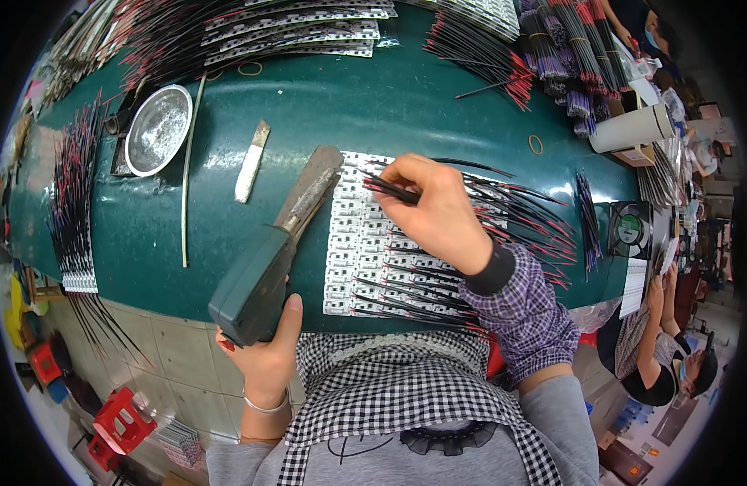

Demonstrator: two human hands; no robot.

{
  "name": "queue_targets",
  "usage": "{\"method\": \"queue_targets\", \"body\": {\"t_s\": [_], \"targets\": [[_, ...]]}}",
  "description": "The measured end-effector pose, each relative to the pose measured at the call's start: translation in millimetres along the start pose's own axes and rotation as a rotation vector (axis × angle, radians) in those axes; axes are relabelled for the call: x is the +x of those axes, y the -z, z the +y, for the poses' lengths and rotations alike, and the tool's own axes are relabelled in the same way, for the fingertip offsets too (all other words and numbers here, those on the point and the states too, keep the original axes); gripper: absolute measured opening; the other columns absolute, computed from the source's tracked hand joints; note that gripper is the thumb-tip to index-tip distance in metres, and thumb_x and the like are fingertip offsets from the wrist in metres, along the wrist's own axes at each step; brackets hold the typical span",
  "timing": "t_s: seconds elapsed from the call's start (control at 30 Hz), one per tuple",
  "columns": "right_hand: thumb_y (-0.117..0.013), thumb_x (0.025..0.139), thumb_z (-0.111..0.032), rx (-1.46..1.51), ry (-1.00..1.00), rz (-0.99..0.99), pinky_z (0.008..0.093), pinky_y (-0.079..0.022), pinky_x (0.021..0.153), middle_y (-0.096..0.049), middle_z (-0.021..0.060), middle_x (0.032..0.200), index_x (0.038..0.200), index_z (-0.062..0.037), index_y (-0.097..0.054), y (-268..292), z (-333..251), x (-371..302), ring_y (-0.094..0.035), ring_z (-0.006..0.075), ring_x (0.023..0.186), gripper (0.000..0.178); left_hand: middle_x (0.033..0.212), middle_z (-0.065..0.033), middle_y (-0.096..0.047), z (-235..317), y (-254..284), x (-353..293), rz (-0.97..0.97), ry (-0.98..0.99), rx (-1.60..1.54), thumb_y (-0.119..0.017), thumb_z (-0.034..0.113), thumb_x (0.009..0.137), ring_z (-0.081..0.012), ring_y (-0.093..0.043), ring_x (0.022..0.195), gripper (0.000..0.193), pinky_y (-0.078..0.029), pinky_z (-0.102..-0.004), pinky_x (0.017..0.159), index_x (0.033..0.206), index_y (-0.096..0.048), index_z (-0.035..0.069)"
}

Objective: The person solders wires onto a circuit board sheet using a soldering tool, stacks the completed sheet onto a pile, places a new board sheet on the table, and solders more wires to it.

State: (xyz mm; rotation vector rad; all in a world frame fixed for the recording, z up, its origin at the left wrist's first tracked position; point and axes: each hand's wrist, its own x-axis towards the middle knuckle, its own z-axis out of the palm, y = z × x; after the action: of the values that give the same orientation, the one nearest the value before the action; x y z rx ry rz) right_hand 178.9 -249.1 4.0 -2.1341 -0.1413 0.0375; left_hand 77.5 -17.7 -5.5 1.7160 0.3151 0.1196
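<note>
My left hand [270,360] grips a dark green soldering gun [256,279]. Its long metal nose points up and away, ending beside the far left corner of a white circuit board panel [341,275]. Over the panel's far part, my right hand [440,209] pinches a few black wires [389,189] with red tips, their ends directed left. Rows of black and red wires [422,285] lie across the panel, many trailing off its right side. Contact between the pinched wires and the panel cannot be made out.
On the green table [300,97] stand a metal bowl [159,130], a thin rod [193,162] and a flat blade [252,162]. Stacked wired panels [300,36] and wire bundles [568,49] line the far side. A small fan [630,229] is at right, near another person [661,364].
</note>
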Motion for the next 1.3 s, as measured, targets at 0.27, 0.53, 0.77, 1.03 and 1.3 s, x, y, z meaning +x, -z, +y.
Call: {"method": "queue_targets", "body": {"t_s": [0.27,0.53,0.77,1.03,1.3], "targets": [[-0.068,0.076,-0.008,-0.181,0.021,-0.022,0.0434,-0.048,0.066,-0.062,0.0180,0.079,0.081,0.0044,-0.063,-8,13,3,-0.062,0.0371,0.072,0.015,0.097,-0.0099,-0.070,-8,7,-5,-0.132,-0.129,0.081,-0.071,-0.010,0.077,-0.0082,-0.057,0.061,0.035,-0.045,-0.0218,0.051,0.111,-0.064,-0.005],[-0.067,0.077,-0.006,-0.208,0.005,-0.027,0.0449,-0.048,0.071,-0.063,0.0177,0.082,0.085,0.0023,-0.066,-11,11,-1,-0.062,0.0375,0.079,0.012,0.093,-0.0079,-0.069,-5,-1,-5,-0.110,-0.048,-0.029,-0.072,-0.009,0.077,-0.0082,-0.058,0.063,0.033,-0.045,-0.0217,0.053,0.109,-0.065,-0.004],[-0.067,0.077,-0.005,-0.136,0.037,0.024,0.0447,-0.049,0.067,-0.068,0.0180,0.081,0.086,0.0011,-0.066,-10,13,-3,-0.065,0.0382,0.075,0.010,0.085,-0.0058,-0.067,-4,3,-3,-0.084,-0.101,0.044,-0.073,-0.008,0.077,-0.0074,-0.056,0.059,0.028,-0.043,-0.0209,0.051,0.104,-0.067,-0.005],[-0.070,0.074,-0.011,-0.206,-0.020,0.020,0.0436,-0.050,0.065,-0.068,0.0186,0.075,0.085,0.0005,-0.068,-13,15,1,-0.066,0.0361,0.069,0.016,0.086,-0.0051,-0.067,0,-3,-3,-0.113,-0.037,0.033,-0.074,-0.006,0.077,-0.0091,-0.058,0.065,0.025,-0.046,-0.0230,0.057,0.102,-0.067,-0.004],[-0.070,0.074,-0.011,-0.222,-0.023,0.023,0.0436,-0.050,0.065,-0.067,0.0187,0.073,0.084,0.0009,-0.067,-14,14,1,-0.066,0.0360,0.068,0.015,0.083,-0.0051,-0.070,3,-3,-1,-0.129,-0.031,0.083,-0.077,0.003,0.078,-0.0102,-0.062,0.069,0.016,-0.048,-0.0255,0.063,0.090,-0.067,-0.001]]}}
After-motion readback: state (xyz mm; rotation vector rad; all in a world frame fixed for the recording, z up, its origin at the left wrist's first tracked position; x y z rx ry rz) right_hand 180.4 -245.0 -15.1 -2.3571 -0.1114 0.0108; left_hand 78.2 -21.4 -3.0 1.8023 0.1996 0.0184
